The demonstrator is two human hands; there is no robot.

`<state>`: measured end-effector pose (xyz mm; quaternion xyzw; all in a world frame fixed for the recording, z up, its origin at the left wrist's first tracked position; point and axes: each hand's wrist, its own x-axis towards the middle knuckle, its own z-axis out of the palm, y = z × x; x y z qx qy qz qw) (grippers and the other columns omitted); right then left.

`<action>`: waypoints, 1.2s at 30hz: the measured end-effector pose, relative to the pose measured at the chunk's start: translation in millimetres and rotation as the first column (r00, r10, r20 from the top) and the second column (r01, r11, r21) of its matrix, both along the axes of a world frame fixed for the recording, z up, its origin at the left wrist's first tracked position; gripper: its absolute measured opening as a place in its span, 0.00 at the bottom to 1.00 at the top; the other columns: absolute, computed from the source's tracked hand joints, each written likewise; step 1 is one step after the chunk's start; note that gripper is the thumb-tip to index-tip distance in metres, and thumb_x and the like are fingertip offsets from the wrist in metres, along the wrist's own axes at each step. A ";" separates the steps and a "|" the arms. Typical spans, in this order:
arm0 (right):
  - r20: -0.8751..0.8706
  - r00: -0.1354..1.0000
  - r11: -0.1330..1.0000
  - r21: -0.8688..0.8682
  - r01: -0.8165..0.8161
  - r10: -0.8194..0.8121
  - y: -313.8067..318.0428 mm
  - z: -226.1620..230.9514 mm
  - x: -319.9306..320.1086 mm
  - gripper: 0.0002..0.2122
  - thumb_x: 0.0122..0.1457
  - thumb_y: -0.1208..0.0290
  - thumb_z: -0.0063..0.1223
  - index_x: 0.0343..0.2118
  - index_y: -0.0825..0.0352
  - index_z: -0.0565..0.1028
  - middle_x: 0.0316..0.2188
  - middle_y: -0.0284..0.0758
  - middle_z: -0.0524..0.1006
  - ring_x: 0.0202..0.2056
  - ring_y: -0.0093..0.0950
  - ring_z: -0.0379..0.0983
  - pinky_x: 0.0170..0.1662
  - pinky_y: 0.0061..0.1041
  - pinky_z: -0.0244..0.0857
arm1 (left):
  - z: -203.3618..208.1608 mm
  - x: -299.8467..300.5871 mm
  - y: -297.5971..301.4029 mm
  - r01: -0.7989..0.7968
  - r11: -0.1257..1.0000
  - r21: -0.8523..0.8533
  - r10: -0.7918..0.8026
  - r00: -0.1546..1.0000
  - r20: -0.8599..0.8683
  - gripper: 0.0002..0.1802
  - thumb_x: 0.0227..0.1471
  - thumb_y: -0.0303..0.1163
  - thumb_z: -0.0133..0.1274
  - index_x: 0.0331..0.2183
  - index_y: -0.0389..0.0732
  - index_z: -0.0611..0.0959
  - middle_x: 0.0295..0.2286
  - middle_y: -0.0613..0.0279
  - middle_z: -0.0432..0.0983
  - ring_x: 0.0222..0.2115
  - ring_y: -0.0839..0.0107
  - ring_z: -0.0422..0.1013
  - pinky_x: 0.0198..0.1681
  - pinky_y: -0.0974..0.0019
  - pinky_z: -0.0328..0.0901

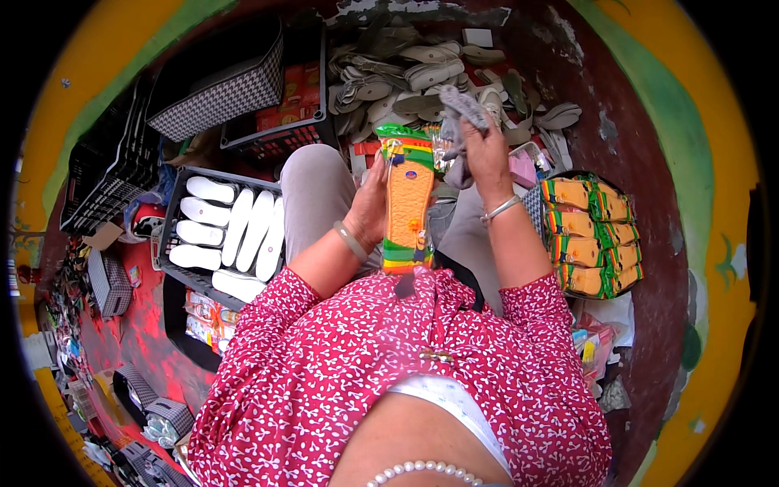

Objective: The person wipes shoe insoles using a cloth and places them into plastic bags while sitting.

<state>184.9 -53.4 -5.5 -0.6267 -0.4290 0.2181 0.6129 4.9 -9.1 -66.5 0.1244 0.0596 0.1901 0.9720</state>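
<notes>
My left hand (370,204) grips a packet of tan insoles (408,195) by its left edge, holding it upright in front of my body. The packet is clear plastic with green, yellow and red printed ends. My right hand (487,158) is raised at the upper right of the packet, its fingers closed on a grey cloth (461,122). The cloth hangs apart from the packet and looks a little blurred. To the right, by my knee, a basket (531,207) holds several similar insole packets (572,223) in stacked rows.
On the left, a dark crate (173,223) holds several white insoles (235,231). Behind it stand a black crate (280,134) with red packages and a houndstooth-patterned bin (215,101). Loose grey-white shoe soles (406,73) are heaped ahead. A pink box (523,169) lies near my right wrist.
</notes>
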 end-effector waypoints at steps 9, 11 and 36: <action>0.520 0.721 0.889 -0.249 -0.384 0.457 -41.1 -50.7 -59.6 0.25 0.53 0.69 0.49 0.55 0.67 0.62 0.56 0.43 0.61 0.58 0.37 0.55 0.56 0.33 0.53 | -22.6 -2.0 -15.0 -0.156 0.987 -0.041 0.150 0.982 -0.115 0.32 0.57 0.57 0.32 0.52 0.42 0.65 0.48 0.54 0.66 0.47 0.62 0.66 0.52 0.58 0.60; 0.352 0.717 0.799 -0.251 -0.547 0.601 -57.3 -38.9 -63.8 0.25 0.53 0.68 0.48 0.56 0.66 0.61 0.57 0.40 0.60 0.60 0.35 0.53 0.58 0.34 0.51 | -20.2 -8.6 -3.3 -0.209 0.978 0.007 0.208 0.964 -0.168 0.33 0.56 0.58 0.35 0.49 0.41 0.67 0.43 0.56 0.70 0.43 0.60 0.69 0.48 0.60 0.64; 0.815 0.384 0.836 -0.204 -0.509 0.433 -38.2 -12.7 -72.7 0.25 0.53 0.61 0.50 0.55 0.60 0.64 0.57 0.35 0.62 0.60 0.31 0.54 0.61 0.37 0.42 | -13.7 -5.2 28.7 -0.016 0.999 -0.046 0.015 1.000 -0.024 0.33 0.56 0.57 0.37 0.51 0.39 0.66 0.46 0.53 0.68 0.44 0.61 0.69 0.44 0.58 0.68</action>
